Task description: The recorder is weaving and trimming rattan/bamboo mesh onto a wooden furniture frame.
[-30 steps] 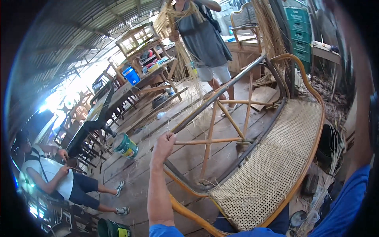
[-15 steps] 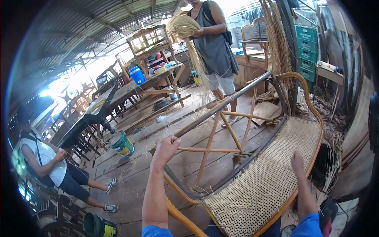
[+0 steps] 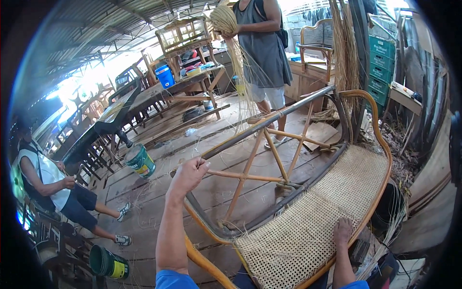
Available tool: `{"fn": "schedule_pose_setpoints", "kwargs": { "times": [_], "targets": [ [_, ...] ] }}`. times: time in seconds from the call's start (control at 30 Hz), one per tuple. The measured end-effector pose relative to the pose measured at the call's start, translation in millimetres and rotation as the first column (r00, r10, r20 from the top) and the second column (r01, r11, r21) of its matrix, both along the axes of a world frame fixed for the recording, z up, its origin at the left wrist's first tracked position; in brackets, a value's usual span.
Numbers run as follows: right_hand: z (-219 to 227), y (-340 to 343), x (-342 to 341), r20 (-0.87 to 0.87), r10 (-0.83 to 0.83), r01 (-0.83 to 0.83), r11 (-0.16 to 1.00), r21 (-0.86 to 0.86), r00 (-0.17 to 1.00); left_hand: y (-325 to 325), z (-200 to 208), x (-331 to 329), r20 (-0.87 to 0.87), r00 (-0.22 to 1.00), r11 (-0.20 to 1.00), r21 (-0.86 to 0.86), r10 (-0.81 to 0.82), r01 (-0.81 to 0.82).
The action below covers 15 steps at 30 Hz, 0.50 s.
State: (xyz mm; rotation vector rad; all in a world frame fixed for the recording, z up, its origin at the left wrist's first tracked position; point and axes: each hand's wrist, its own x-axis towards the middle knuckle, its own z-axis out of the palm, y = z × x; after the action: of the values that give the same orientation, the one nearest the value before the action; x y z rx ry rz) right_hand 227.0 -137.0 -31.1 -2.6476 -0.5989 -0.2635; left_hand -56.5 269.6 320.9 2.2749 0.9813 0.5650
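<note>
We are clamping the fingers of our left hand (image 3: pixel 187 177) around a corner of the chair (image 3: pixel 320 200), at the near end of its dark rail (image 3: pixel 233 139); the fist is hiding exactly which bar it is gripping. Our right hand (image 3: pixel 343 232) is resting palm down on the cane (image 3: pixel 288 236), close to the orange edge (image 3: pixel 386 176). Its fingers are reaching forward without closing on anything, and we cannot tell whether slim gaps are parting them.

The chair is lying at a slant right before us on the plank floor (image 3: pixel 159 195), its cane facing up, its struts (image 3: pixel 242 176) crossing on the far left side. Beyond it, a person in grey (image 3: pixel 262 48) is holding a bundle of strands (image 3: pixel 224 19). To our left, a person in white (image 3: pixel 50 180) is sitting near two green buckets (image 3: pixel 140 161). Green crates (image 3: pixel 380 67) are standing stacked behind the chair.
</note>
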Motion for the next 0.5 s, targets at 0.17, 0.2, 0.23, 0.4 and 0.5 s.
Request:
{"fn": "schedule_pose_setpoints", "kwargs": {
  "times": [0.17, 0.2, 0.23, 0.4, 0.5],
  "targets": [
    [-9.6, -2.3, 1.8, 0.057, -0.006, 0.006, 1.0, 0.007, 0.998, 0.5, -5.2, 2.4, 0.014, 0.999, 0.998, 0.055, -0.03, 0.029],
    [-9.4, -2.4, 1.3, 0.056, -0.006, 0.005, 1.0, 0.015, 0.998, 0.4, -4.6, 2.5, -0.001, 1.0, 0.998, 0.052, -0.027, 0.027],
    [-8.5, -2.2, 0.7, 0.056, -0.005, 0.004, 1.0, 0.022, 0.998, 0.3, -4.3, 2.0, 0.0, 1.0, 0.999, 0.048, -0.024, 0.024],
    [-1.0, -0.6, -0.8, 0.026, 0.017, -0.018, 0.999, 0.035, 1.0, 1.4, -4.8, 0.3, 0.019, 0.999, 0.998, 0.05, -0.029, 0.028],
    [-4.9, 0.0, -0.2, 0.058, 0.013, -0.014, 1.0, 0.026, 0.998, -4.7, 2.0, 1.3, -0.002, 1.0, 0.999, 0.034, -0.014, 0.014]
  ]
}}
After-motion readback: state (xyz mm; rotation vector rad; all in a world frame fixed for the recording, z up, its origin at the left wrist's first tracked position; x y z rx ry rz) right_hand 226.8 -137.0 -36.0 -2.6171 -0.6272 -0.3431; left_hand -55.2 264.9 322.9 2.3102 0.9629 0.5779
